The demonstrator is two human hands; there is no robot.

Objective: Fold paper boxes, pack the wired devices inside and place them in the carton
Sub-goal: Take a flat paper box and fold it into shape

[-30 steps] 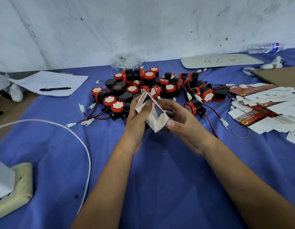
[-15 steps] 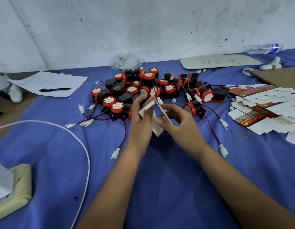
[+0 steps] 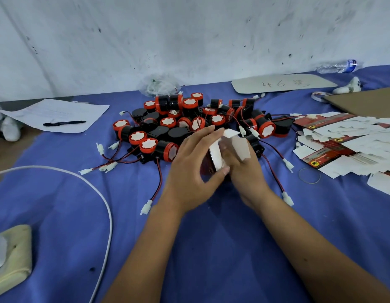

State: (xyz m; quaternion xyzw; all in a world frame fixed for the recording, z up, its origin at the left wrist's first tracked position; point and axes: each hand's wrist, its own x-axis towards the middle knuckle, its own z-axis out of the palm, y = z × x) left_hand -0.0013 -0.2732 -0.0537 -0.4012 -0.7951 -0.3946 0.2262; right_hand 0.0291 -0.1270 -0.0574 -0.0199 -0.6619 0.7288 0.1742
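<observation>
I hold a half-folded paper box (image 3: 220, 153) at the centre of the frame, just above the blue tabletop (image 3: 211, 248). My left hand (image 3: 190, 169) wraps its near side, fingers (image 3: 202, 136) curled over the top edge and thumb pressed under its lower corner. My right hand (image 3: 244, 169) grips the other side, its fingers tucked into the box, with a white flap lying over its knuckles. Just behind my hands sits the pile of wired devices (image 3: 189, 125), black and red, their red and black leads with white plugs spread toward me. At the right of the frame lies a stack of flat box blanks (image 3: 347, 145), a rubber band (image 3: 309, 175) just beside it. At the upper left a pen (image 3: 64, 123) rests on a paper sheet (image 3: 56, 114).
</observation>
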